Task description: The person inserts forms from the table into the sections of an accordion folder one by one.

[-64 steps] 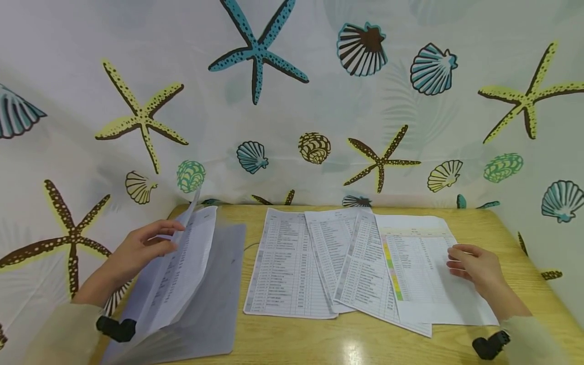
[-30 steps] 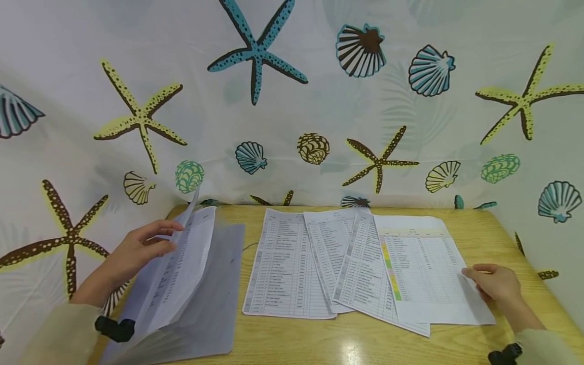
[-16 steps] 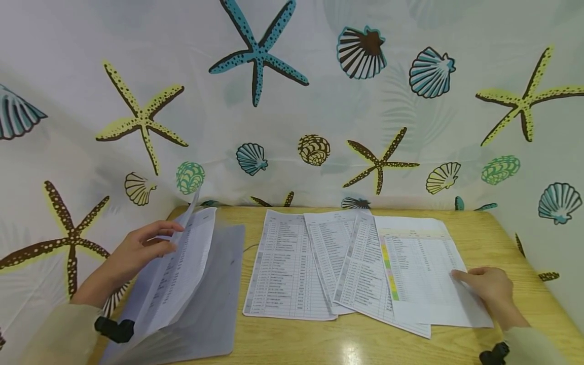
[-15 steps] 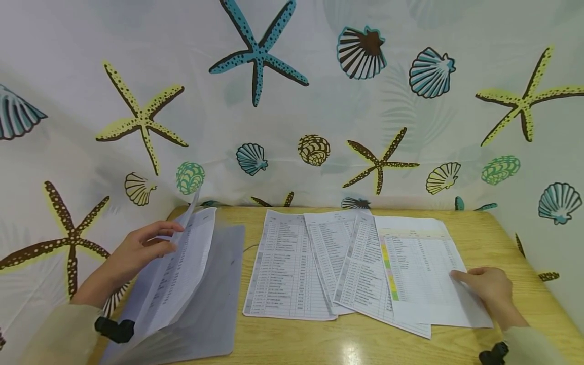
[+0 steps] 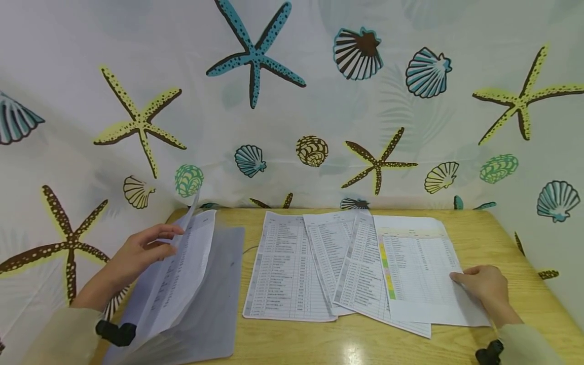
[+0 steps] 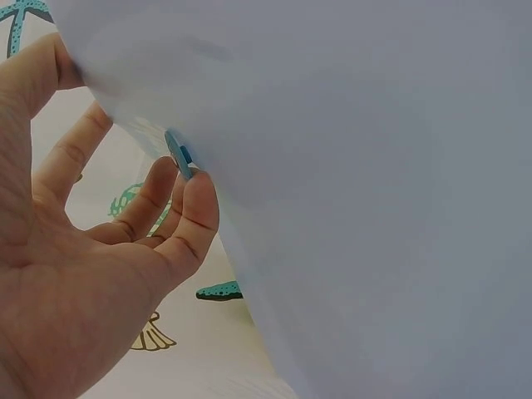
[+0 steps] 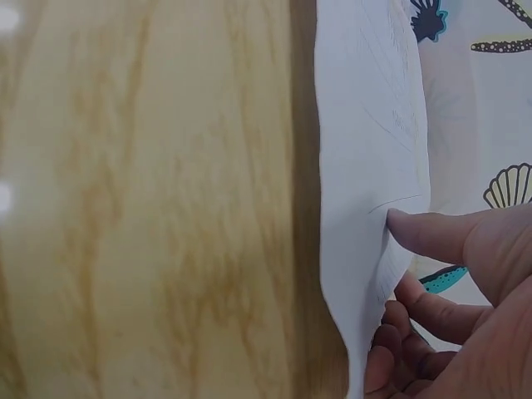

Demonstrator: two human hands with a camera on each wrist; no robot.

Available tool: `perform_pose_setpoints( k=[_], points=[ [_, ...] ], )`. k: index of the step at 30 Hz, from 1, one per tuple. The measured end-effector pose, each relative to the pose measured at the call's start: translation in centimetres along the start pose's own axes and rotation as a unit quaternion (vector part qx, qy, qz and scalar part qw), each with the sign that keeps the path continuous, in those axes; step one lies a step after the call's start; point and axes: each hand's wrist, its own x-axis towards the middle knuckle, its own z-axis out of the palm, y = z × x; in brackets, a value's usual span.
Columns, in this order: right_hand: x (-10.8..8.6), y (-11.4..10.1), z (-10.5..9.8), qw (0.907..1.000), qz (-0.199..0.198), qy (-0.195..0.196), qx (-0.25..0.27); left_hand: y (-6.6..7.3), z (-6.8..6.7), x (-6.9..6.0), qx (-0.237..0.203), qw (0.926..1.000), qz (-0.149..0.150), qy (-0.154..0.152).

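Note:
At the left, my left hand (image 5: 141, 251) holds up the flap edge of a translucent grey button folder (image 5: 228, 304), thumb and fingers at the edge. A small blue snap button (image 6: 179, 154) shows beside the fingertips in the left wrist view. Inside the raised folder stand printed sheets (image 5: 187, 268). My right hand (image 5: 485, 286) pinches the right edge of a white printed sheet (image 5: 424, 284) with coloured marks down its left side. Its thumb lies on top and the other fingers are beneath, and the sheet's edge is lifted off the table in the right wrist view.
Other printed table sheets lie fanned and overlapping mid-table: a left sheet (image 5: 287, 268), a middle sheet (image 5: 326, 238) and a slanted sheet (image 5: 365, 274). The wooden table (image 5: 296, 344) is bounded by a curtain (image 5: 283, 116) with shells and starfish.
My right hand has come down and outward from above the white sheet to grip its right edge. The sheet has shifted slightly left. My left hand stays on the folder.

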Motion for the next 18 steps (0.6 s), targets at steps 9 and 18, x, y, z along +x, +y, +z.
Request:
perform_pose_setpoints(
  k=[9, 18],
  points=[
    [-0.1, -0.1, 0.1, 0.9999, -0.014, 0.006, 0.009, -0.3, -0.1, -0.1, 0.004, 0.9999, 0.015, 0.004],
    [0.6, 0.5, -1.2, 0.9982, -0.021, -0.050, 0.024, -0.2, 0.0, 0.2, 0.006, 0.9999, 0.015, 0.004]
  ],
)
